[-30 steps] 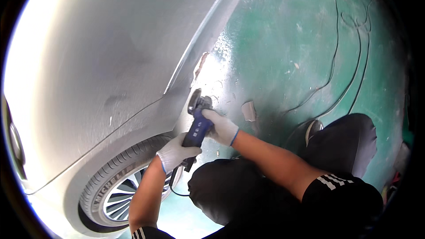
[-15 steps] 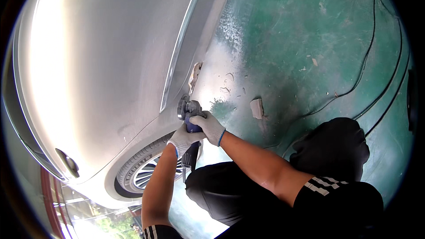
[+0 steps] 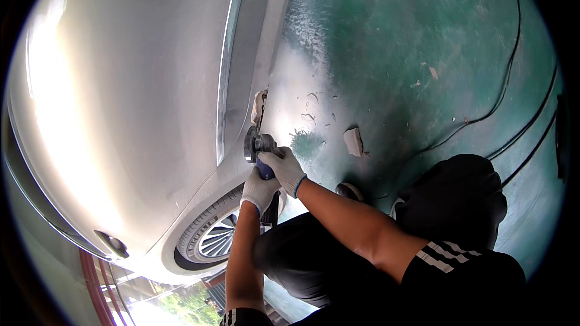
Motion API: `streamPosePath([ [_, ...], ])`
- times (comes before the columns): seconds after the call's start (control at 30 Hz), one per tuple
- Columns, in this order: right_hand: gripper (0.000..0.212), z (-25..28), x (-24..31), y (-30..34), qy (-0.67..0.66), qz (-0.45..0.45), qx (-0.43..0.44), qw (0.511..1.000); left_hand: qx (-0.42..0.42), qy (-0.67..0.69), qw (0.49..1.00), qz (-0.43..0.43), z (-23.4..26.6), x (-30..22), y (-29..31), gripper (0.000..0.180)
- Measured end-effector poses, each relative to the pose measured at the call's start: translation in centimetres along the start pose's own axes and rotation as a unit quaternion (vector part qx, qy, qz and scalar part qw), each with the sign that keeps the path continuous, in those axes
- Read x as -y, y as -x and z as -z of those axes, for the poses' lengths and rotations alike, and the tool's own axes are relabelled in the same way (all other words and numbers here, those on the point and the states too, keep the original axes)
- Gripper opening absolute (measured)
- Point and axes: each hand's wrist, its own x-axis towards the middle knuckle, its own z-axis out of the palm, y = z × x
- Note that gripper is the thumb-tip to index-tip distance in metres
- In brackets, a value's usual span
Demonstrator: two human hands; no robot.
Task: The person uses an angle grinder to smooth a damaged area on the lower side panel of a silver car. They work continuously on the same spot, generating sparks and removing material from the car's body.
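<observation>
Blue and black, a handheld grinder with a round dark disc (image 3: 264, 143) sits at the lower edge of a silver car body (image 3: 151, 84), just ahead of a black tyre on a spoked wheel (image 3: 196, 235). The white-gloved left hand (image 3: 260, 190) is wrapped around its body; the white-gloved right hand (image 3: 286, 170) is clamped nearer the head. Whether the disc touches the metal, I cannot tell. Just beyond lies a ragged, pale broken patch (image 3: 258, 108) on the sill. A pale grey angular chunk (image 3: 353, 142) rests on the glossy green floor (image 3: 393, 54).

Angle grinder (image 3: 264, 145) in two-handed gloved grip (image 3: 284, 169)
</observation>
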Motion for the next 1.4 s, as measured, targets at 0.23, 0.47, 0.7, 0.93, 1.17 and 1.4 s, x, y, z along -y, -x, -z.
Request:
streamPosePath([
  [0.23,0.075,0.1,-0.7,-1.4,-0.017,0.013,0.023,0.999,-0.015,-0.075,0.997,-0.001,0.3,-1.1,0.2,0.081],
  [0.47,0.069,-0.1,-1.0,-0.9,0.006,0.021,0.019,1.000,-0.009,-0.055,0.998,0.002,0.1,0.9,-0.5,0.079],
  [0.7,0.058,0.0,-1.3,-1.2,0.025,0.027,0.011,0.999,-0.007,-0.059,0.998,0.010,-0.1,1.4,-0.6,0.077],
  [0.93,0.058,0.1,0.1,-0.4,0.007,0.027,0.016,0.999,-0.021,-0.017,0.999,-0.020,-0.8,2.1,-1.3,0.067],
  [1.17,0.065,0.6,-0.4,-1.1,-0.017,0.016,0.021,0.999,-0.020,-0.069,0.997,-0.016,-0.8,-0.2,-0.7,0.070],
  [1.4,0.067,0.7,-0.1,-0.7,-0.036,0.001,0.023,0.999,-0.011,-0.051,0.999,-0.011,-1.1,0.1,-0.7,0.069],
])
